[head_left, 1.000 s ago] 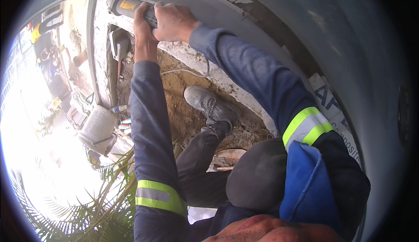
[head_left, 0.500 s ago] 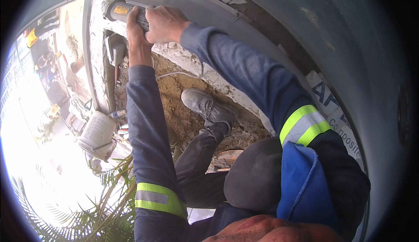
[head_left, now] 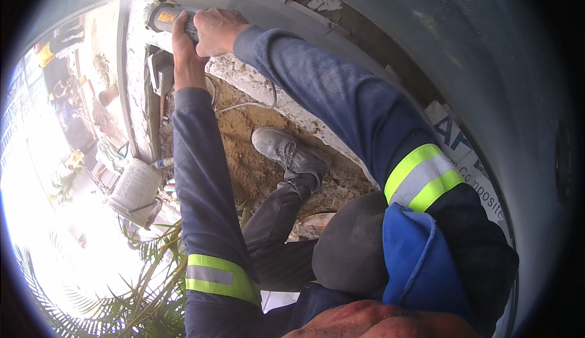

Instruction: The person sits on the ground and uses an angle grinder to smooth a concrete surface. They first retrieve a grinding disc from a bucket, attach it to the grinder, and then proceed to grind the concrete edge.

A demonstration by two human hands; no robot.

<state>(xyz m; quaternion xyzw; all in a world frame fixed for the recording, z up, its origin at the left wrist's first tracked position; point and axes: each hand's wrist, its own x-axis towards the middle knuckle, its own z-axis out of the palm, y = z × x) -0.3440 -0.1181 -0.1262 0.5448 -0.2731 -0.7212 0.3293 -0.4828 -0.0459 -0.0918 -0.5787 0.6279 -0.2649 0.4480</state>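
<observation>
Both of my hands are wrapped around a grey angle grinder [head_left: 166, 17] with a yellow-orange label, out at the far left. My left hand [head_left: 186, 47] grips the body from the near side, thumb up along it. Closed over the rear end is my right hand [head_left: 218, 31], touching the left. A rounded edge, seemingly the disc, shows beyond the grinder's head against a pale, rough ledge [head_left: 129, 52]. A thin white cord [head_left: 247, 104] loops below the hands. What the disc touches is hard to make out.
My grey shoe [head_left: 285, 149] stands on sandy soil [head_left: 234, 134] beside a rough masonry edge. A dusty white bucket [head_left: 135, 187] sits to the left, with palm fronds [head_left: 152, 277] nearer me. A smooth grey panel [head_left: 487, 82] curves along the right. Another person [head_left: 61, 44] is far left.
My hands and the grinder have shifted slightly left along the ledge, the right hand most. Both arms follow a little; the grip stays the same.
</observation>
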